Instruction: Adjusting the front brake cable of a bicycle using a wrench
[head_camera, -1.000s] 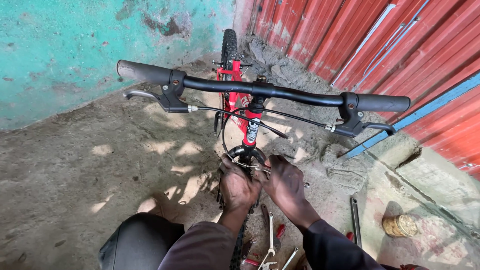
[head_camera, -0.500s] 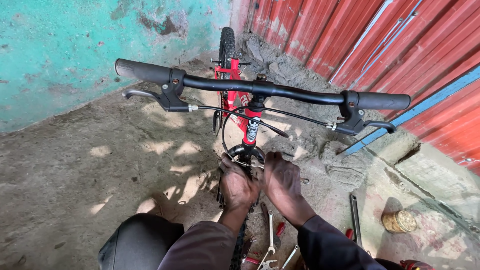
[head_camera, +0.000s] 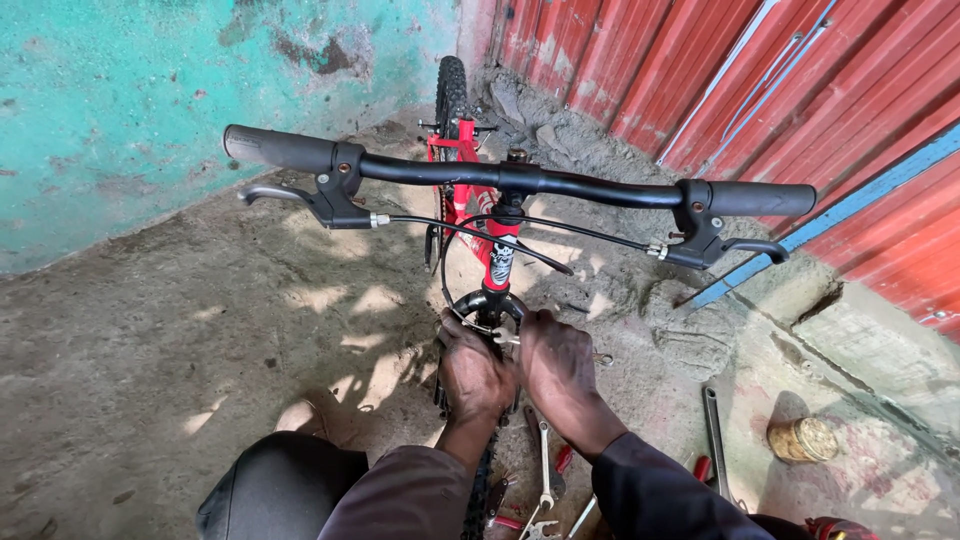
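Both hands, left hand (head_camera: 472, 372) and right hand (head_camera: 556, 362), are clamped around the red bicycle's front brake (head_camera: 490, 318), seemingly. Stiff, greasy metal; best held by its arms, just beyond the fingers.

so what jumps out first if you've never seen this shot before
The black handlebar runs right across the middle of the view, a brake lever hanging under each grip, with the red bike frame below it and a knobbly tyre at the far end. Just beneath, the left hand and right hand press together around the front brake. Spanners lie on the dirt by the knees.
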